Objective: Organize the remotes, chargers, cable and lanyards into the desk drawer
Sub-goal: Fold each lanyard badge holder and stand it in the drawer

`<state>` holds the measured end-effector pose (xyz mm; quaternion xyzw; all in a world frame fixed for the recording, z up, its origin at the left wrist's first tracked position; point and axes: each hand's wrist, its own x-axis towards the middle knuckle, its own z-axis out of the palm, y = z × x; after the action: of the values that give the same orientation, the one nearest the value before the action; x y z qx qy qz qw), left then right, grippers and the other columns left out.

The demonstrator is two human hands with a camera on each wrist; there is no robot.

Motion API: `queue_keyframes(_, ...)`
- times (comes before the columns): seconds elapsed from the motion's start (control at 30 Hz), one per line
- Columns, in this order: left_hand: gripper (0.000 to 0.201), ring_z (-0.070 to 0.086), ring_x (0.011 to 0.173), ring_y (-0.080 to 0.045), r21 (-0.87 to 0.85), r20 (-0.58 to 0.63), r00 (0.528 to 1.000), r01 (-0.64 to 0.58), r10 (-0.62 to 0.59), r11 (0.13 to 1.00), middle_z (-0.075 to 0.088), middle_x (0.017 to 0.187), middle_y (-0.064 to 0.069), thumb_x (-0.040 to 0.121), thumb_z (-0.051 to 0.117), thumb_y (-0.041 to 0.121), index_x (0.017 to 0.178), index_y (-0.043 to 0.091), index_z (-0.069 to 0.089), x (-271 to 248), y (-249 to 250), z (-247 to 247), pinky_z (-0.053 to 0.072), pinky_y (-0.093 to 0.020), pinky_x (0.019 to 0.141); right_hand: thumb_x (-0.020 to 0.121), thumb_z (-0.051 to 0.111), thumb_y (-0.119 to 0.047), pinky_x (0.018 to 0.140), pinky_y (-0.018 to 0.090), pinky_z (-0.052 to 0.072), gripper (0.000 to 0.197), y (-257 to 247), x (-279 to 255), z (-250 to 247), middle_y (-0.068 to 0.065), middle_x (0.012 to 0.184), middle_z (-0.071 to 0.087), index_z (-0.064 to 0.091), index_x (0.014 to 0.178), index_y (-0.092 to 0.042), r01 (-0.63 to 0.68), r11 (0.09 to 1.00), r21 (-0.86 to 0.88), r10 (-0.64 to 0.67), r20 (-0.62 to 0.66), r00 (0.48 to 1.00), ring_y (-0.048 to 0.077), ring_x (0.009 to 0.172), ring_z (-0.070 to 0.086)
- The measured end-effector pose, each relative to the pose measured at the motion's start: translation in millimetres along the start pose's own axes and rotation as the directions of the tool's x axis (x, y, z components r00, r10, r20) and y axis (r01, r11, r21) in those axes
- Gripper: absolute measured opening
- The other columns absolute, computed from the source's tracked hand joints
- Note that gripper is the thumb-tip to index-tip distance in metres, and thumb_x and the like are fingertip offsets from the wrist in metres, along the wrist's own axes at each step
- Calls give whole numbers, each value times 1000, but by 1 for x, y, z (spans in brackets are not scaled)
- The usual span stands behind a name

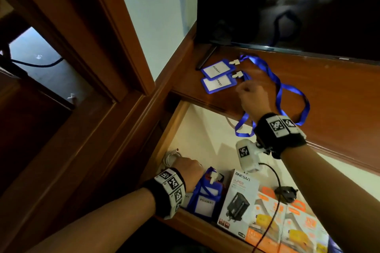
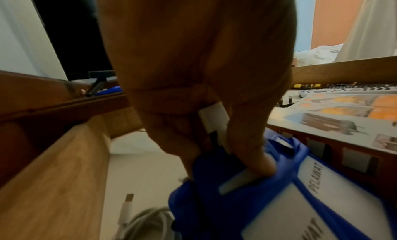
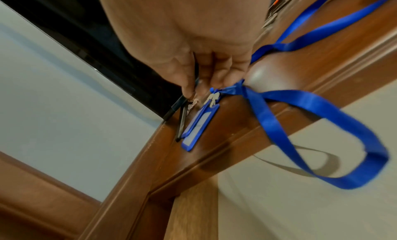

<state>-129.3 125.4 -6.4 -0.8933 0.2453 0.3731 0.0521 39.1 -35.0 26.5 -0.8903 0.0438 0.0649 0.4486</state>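
The desk drawer (image 1: 174, 129) stands pulled out. At its front left corner my left hand (image 1: 186, 165) grips the white clip (image 2: 214, 119) of blue "PELAWAT" badge holders (image 2: 300, 201) with folded lanyards, which rest against the drawer floor. A coiled white cable (image 2: 139, 225) lies beside them. On the desk top my right hand (image 3: 210, 89) pinches the blue lanyard strap (image 3: 277, 114) close to the clips of two more blue badge holders (image 1: 218, 77). One loop of that strap (image 1: 243, 127) hangs over the desk edge above the drawer.
A white charger box (image 1: 238, 197) and orange charger boxes (image 1: 287, 222) fill the drawer's front, with a black plug (image 1: 285, 191) behind them. Remotes (image 2: 348, 89) lie further right in the drawer. A dark TV screen (image 1: 287, 6) and its stand foot (image 1: 205, 57) border the badges.
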Motion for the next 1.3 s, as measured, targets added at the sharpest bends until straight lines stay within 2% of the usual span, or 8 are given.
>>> queue_keyframes(0.17, 33, 50, 105, -28, -113, -90, 995, -58, 48, 992, 52, 112, -8, 77, 70, 23, 106, 15, 55, 13, -18, 10, 44, -39, 73, 85, 56, -18, 99, 43, 41, 29, -16, 45, 25, 17, 125, 52, 58, 114, -13, -3, 974, -228, -22, -106, 994, 38, 118, 46)
queue_keyframes(0.33, 48, 47, 110, -17, -351, -128, 991, -85, 43, 933, 48, 118, 4, 74, 73, 39, 114, 25, 50, 21, -36, 10, 43, -35, 84, 87, 60, -34, 101, 46, 36, 57, -30, 71, 47, 19, 139, 35, 40, 135, -12, -61, 936, -347, 11, -146, 989, 39, 129, 30)
queue_keyframes(0.53, 26, 55, 93, -7, -791, -292, 925, -89, -245, 606, 57, 105, 10, 83, 66, 38, 105, 26, 59, 12, -64, 0, 48, -25, 81, 74, 67, -61, 104, 49, 33, 91, -37, 92, 71, 20, 145, 32, 30, 139, -11, -134, 880, -456, 78, -138, 987, 39, 132, 30)
queue_keyframes(0.7, 10, 59, 87, -6, -927, -306, 843, -157, -443, 342, 64, 95, 10, 85, 66, 25, 95, 22, 64, 3, -81, -5, 47, -15, 73, 63, 78, -57, 108, 52, 26, 103, -46, 100, 73, 18, 149, 26, 28, 141, -12, -193, 853, -485, 129, -162, 978, 38, 138, 22)
queue_keyframes(0.8, 6, 57, 85, -2, -948, -290, 819, -175, -495, 264, 62, 89, 16, 86, 64, 24, 91, 24, 65, -1, -82, -11, 47, -16, 72, 66, 82, -39, 108, 51, 29, 95, -49, 106, 60, 17, 147, 29, 29, 140, -12, -167, 882, -441, 80, -209, 975, 37, 137, 24)
queue_keyframes(0.93, 4, 59, 85, -6, -952, -304, 766, -220, -567, 213, 66, 90, 9, 84, 66, 22, 87, 24, 67, -2, -78, -21, 49, -21, 76, 80, 71, -18, 87, 38, 49, 67, -42, 106, 41, 16, 129, 53, 37, 137, -11, -162, 959, -232, 128, -153, 980, 34, 117, 53)
queue_keyframes(1.13, 9, 59, 83, -4, -921, -386, 676, -325, -628, 215, 66, 89, 7, 84, 66, 17, 92, 19, 69, -11, -64, -52, 47, -17, 74, 84, 63, -16, 72, 17, 43, 32, -41, 71, -6, 13, 118, 63, 62, 115, -10, -156, 987, -33, 138, -311, 940, 31, 107, 60)
queue_keyframes(1.3, 25, 56, 95, -4, -836, -540, 590, -461, -601, 298, 62, 103, 6, 83, 68, 16, 107, 21, 61, -15, -39, -96, 47, -20, 80, 82, 65, -7, 57, 6, 47, 17, -42, -14, -66, -3, 90, 66, 59, 94, -17, 144, 955, 259, 5, -499, 867, -4, 74, 63)
